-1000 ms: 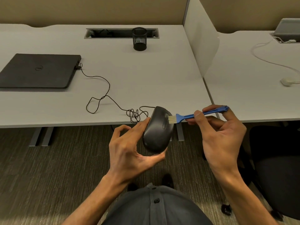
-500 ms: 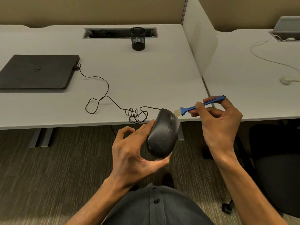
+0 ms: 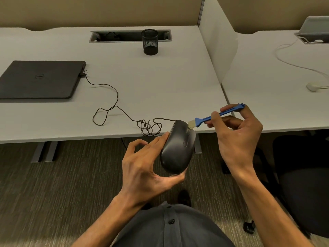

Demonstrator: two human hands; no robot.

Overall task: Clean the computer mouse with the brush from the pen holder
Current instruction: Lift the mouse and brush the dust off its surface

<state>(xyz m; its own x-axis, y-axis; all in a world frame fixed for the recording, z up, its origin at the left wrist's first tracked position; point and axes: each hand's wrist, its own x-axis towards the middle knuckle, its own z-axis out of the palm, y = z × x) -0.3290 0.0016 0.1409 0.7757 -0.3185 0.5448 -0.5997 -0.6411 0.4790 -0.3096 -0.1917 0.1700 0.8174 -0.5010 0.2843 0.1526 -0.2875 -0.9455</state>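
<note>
Left of the mouse (image 3: 178, 147) lies a closed laptop (image 3: 40, 79) on the tabletop (image 3: 160, 82), behind it stands a pen holder (image 3: 150, 41), contents not visible, the left hand (image 3: 146, 168) grips the mouse, and the right hand (image 3: 236, 136) pinches the brush (image 3: 213, 117), bristles on its front.

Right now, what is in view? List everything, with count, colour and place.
mouse: 1, black, held off the desk edge in left hand
brush: 1, blue, bristles at the mouse's front
mouse cable: 1, black, looped on desk
pen holder: 1, black mesh, desk back
laptop: 1, black, closed, desk left
white cable: 1, next desk
chair: 1, black, right
left hand: grips mouse
right hand: pinches brush
</note>
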